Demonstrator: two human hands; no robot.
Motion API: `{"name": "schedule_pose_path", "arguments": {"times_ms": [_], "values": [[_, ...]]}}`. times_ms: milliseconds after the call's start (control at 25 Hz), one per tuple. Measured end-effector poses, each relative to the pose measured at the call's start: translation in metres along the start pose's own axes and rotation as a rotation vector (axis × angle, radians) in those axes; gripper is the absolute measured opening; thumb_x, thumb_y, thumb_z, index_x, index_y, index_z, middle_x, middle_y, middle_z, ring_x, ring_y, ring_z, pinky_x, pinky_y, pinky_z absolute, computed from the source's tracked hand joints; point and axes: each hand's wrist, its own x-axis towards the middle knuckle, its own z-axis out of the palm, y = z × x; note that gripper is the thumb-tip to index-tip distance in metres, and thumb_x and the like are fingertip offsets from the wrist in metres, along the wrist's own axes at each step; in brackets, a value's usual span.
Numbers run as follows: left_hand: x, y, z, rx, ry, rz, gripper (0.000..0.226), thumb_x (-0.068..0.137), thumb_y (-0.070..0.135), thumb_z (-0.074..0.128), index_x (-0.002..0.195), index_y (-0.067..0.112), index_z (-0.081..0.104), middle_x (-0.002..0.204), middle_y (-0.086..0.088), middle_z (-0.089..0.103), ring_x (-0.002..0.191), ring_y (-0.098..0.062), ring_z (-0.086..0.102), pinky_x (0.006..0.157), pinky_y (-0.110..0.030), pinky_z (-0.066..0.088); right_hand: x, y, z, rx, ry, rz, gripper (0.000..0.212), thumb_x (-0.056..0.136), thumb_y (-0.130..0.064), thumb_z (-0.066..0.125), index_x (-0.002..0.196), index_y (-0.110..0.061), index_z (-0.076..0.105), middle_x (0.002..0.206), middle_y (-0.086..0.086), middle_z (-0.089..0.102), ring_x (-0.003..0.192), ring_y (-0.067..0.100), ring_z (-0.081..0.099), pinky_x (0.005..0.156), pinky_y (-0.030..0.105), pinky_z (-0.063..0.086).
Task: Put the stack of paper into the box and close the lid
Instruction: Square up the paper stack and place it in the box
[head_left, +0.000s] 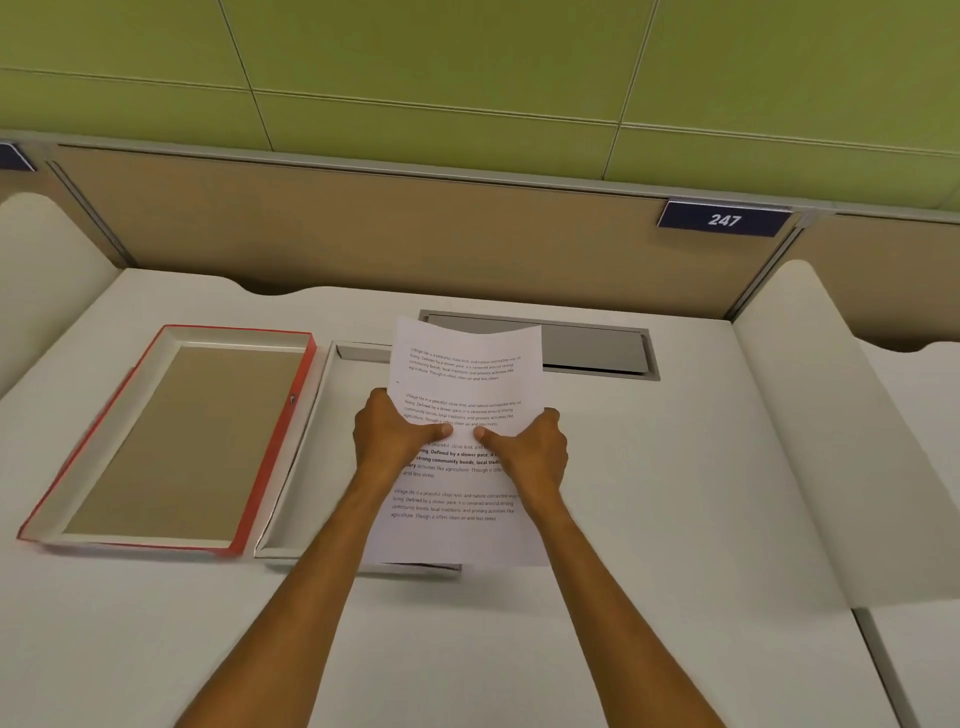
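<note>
Gripping the stack of white printed paper (467, 395) at its two side edges, your left hand (387, 434) and right hand (535, 449) are both closed on it, thumbs lying on the top sheet and nearly meeting at the middle of the page. The other fingers are tucked behind the sheets, so you cannot see them. Both bare forearms run up from the bottom of the view to the page.

The top sheet carries four short blocks of black text (one block is partly in bold), and its far edge curls slightly upward. The near edge hangs just over the front wall of the shallow white cardboard box (306, 467), which sits open on the desk. The stack covers most of the box, so only the box's left wall, far left corner and part of its front edge show. Whether the paper is already resting on the box floor cannot be told.

Just beside the box on the left lies the red-edged rectangular lid (171, 441), turned upside down, its brown inner face up and white inner walls showing. Everything rests on the white desk (675, 493). Behind the paper a grey metal cable hatch (597, 348) is set into the desktop. On the tan partition beyond, a dark blue plate reading 247 (723, 220) sits at the upper right.
</note>
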Motion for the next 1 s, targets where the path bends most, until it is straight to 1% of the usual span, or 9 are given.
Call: {"name": "schedule_pose_path", "arguments": {"times_ms": [80, 160, 240, 320, 440, 520, 640, 800, 1000], "values": [[0.009, -0.013, -0.016, 0.005, -0.009, -0.016, 0.066, 0.059, 0.036, 0.093, 0.111, 0.009, 0.062, 0.115, -0.012, 0.072, 0.092, -0.027, 0.069, 0.053, -0.019, 0.044, -0.005, -0.008, 0.02, -0.001, -0.013, 0.001, 0.076, 0.067, -0.041, 0.088, 0.12, -0.008, 0.044, 0.125, 0.01, 0.064, 0.11, 0.03, 0.067, 0.083, 0.037, 0.057], [0.019, -0.025, -0.029, 0.0, -0.018, -0.036, 0.066, 0.058, 0.034, 0.094, 0.11, 0.008, 0.062, 0.115, -0.012, 0.072, 0.097, -0.03, 0.07, 0.057, -0.023, 0.049, -0.009, -0.016, 0.039, -0.011, -0.029, 0.012, 0.076, 0.067, -0.041, 0.088, 0.12, -0.008, 0.044, 0.125, 0.01, 0.064, 0.11, 0.03, 0.066, 0.083, 0.037, 0.056], [0.029, -0.039, -0.042, -0.016, -0.023, -0.051, 0.067, 0.056, 0.031, 0.095, 0.109, 0.007, 0.063, 0.115, -0.013, 0.072, 0.098, -0.031, 0.07, 0.06, -0.025, 0.051, -0.012, -0.023, 0.059, -0.018, -0.045, 0.017, 0.076, 0.067, -0.04, 0.088, 0.12, -0.008, 0.044, 0.125, 0.01, 0.064, 0.11, 0.03, 0.066, 0.082, 0.037, 0.056], [0.038, -0.051, -0.052, -0.018, -0.03, -0.056, 0.068, 0.055, 0.029, 0.096, 0.109, 0.006, 0.062, 0.115, -0.013, 0.072, 0.099, -0.031, 0.07, 0.058, -0.025, 0.051, -0.014, -0.028, 0.077, -0.024, -0.058, 0.025, 0.076, 0.068, -0.04, 0.088, 0.121, -0.007, 0.043, 0.126, 0.011, 0.064, 0.11, 0.03, 0.067, 0.082, 0.038, 0.057], [0.052, -0.068, -0.061, -0.009, -0.056, -0.058, 0.069, 0.055, 0.028, 0.095, 0.112, 0.006, 0.062, 0.116, -0.014, 0.072, 0.099, -0.031, 0.07, 0.067, -0.032, 0.058, -0.014, -0.032, 0.1, -0.034, -0.067, 0.044, 0.079, 0.067, -0.04, 0.088, 0.123, -0.006, 0.043, 0.127, 0.012, 0.063, 0.111, 0.031, 0.066, 0.083, 0.038, 0.057], [0.059, -0.076, -0.063, 0.003, -0.07, -0.063, 0.069, 0.056, 0.027, 0.095, 0.112, 0.006, 0.061, 0.117, -0.014, 0.071, 0.099, -0.031, 0.07, 0.069, -0.033, 0.058, -0.011, -0.032, 0.112, -0.041, -0.069, 0.04, 0.08, 0.068, -0.04, 0.088, 0.124, -0.006, 0.043, 0.127, 0.012, 0.063, 0.112, 0.031, 0.066, 0.084, 0.038, 0.057], [0.071, -0.085, -0.062, 0.017, -0.097, -0.065, 0.068, 0.057, 0.026, 0.095, 0.112, 0.005, 0.061, 0.117, -0.015, 0.071, 0.101, -0.032, 0.07, 0.067, -0.03, 0.056, -0.005, -0.028, 0.127, -0.039, -0.068, 0.018, 0.079, 0.069, -0.038, 0.087, 0.125, -0.005, 0.043, 0.127, 0.013, 0.062, 0.113, 0.031, 0.065, 0.085, 0.037, 0.057], [0.081, -0.096, -0.056, 0.003, -0.131, -0.067, 0.063, 0.059, 0.021, 0.094, 0.112, 0.005, 0.063, 0.117, -0.016, 0.071, 0.099, -0.03, 0.07, 0.055, -0.019, 0.046, 0.005, -0.021, 0.14, -0.048, -0.096, 0.033, 0.075, 0.072, -0.034, 0.086, 0.125, -0.005, 0.043, 0.127, 0.013, 0.061, 0.114, 0.031, 0.065, 0.086, 0.036, 0.056], [0.087, -0.109, -0.044, -0.011, -0.144, -0.065, 0.055, 0.065, 0.016, 0.09, 0.111, 0.006, 0.062, 0.119, -0.016, 0.07, 0.099, -0.031, 0.069, 0.054, -0.017, 0.043, 0.016, -0.015, 0.149, -0.123, -0.156, 0.04, 0.064, 0.077, -0.023, 0.083, 0.125, -0.004, 0.045, 0.124, 0.013, 0.061, 0.109, 0.028, 0.066, 0.069, 0.023, 0.05]]}}
